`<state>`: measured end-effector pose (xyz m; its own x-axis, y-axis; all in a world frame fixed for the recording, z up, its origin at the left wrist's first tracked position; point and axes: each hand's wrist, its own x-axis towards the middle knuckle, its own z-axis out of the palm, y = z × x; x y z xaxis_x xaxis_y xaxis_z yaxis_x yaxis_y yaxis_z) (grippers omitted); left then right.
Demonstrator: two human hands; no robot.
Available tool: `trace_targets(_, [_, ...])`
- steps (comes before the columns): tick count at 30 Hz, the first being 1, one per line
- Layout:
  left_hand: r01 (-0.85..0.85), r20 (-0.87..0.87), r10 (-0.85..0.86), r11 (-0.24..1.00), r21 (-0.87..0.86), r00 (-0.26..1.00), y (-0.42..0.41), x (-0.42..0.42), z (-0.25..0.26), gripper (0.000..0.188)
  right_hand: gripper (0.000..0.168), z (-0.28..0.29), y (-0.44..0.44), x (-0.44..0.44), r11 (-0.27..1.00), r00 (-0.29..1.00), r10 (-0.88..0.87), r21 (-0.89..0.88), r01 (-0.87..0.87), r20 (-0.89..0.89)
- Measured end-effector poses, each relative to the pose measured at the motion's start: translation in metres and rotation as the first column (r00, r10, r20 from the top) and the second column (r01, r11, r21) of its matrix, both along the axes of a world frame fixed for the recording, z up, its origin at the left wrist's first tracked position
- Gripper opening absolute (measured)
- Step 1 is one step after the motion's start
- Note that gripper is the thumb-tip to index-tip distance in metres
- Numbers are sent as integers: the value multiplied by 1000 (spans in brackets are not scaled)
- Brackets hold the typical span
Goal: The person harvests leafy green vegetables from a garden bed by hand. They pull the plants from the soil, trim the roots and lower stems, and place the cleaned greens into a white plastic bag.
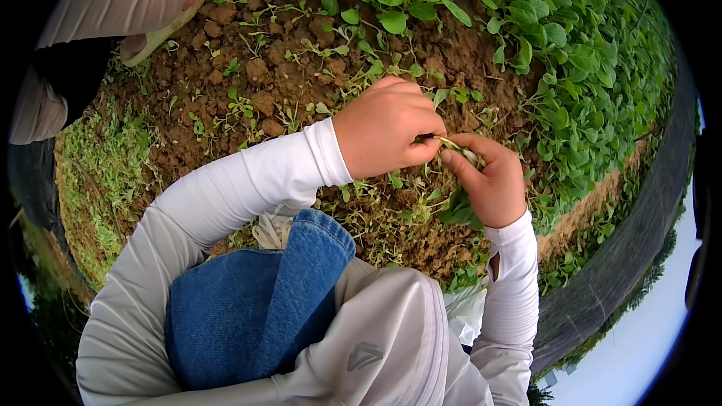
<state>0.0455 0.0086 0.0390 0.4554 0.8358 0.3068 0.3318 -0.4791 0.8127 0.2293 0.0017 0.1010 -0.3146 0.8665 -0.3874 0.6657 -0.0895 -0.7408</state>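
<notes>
My right hand [492,177] grips a small bunch of leafy seedlings by the stems. Its dark green leaves [459,208] hang below the palm, and the pale stem ends [469,156] show between thumb and forefinger. Knuckles up, my left hand [392,127] pinches a thin yellowish strand [445,141] that runs to those stems; whether it is a stem or a tie I cannot tell. The fingertips of both hands nearly meet over brown soil.
Dense green seedlings [581,84] grow at the right, beside dark netting [615,282]. Small plants lie scattered over clumpy soil [225,67]. Another person's sleeve [124,0] and foot [152,39] are at upper left. A white plastic bag [467,313] lies by my knee.
</notes>
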Motion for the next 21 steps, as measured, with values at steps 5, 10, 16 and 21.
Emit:
trace_targets(5, [20, -166, 0, 993, 116, 986, -1, -2, 4, 10, 20, -2, -1, -2, 991, 1000, -3, -131, 7, 31])
trace_targets(10, [-127, -266, 125, 992, 9, 956, 9, -15, -9, 13, 21, -3, 2, 6, 903, 968, -243, -378, 204, -58])
trace_targets(16, [-125, -292, 95, 988, -87, 952, 6, -22, -9, 18, 33, -37, 2, 41, 999, 941, 29, 22, -39, 336])
trace_targets(21, [-21, -8, 20, 985, -169, 1000, 9, -5, -4, 22, 26, -24, 14, 45, 943, 994, -94, -314, 107, 56])
